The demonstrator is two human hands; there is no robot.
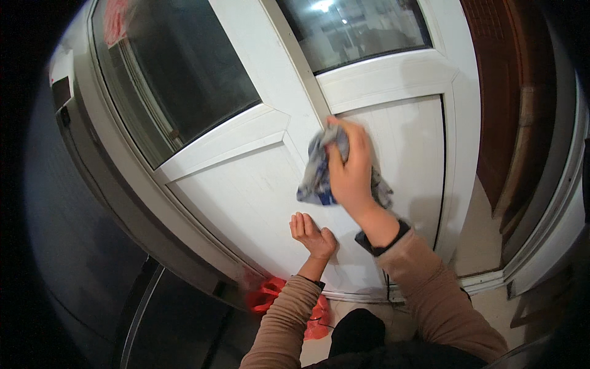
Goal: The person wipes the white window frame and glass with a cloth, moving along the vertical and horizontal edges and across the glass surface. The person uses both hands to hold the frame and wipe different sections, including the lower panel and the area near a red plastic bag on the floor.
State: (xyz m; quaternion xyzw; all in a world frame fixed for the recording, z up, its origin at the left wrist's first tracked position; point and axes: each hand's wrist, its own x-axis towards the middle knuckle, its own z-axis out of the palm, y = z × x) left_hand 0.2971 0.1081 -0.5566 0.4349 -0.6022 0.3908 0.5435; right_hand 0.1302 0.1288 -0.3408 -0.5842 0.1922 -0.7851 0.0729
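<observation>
In my right hand (353,175) is a crumpled grey and blue cloth (316,175), pressed against the middle upright of a white door (402,166) with glass in its upper part. The fingers are closed over the cloth, and a loose end hangs out past the wrist side. Lower and to the left, my left hand (313,237) rests on the white lower panel, its short-looking fingers lying together against the surface and the thumb apart. It holds nothing that I can see.
Dark glass panes (203,67) fill the upper door parts. Red plastic bags (316,320) lie on the floor by the door's foot. A dark, glossy cabinet (80,246) stands at the left. Brown wooden door (491,92) lies at the right, beyond the white door's edge.
</observation>
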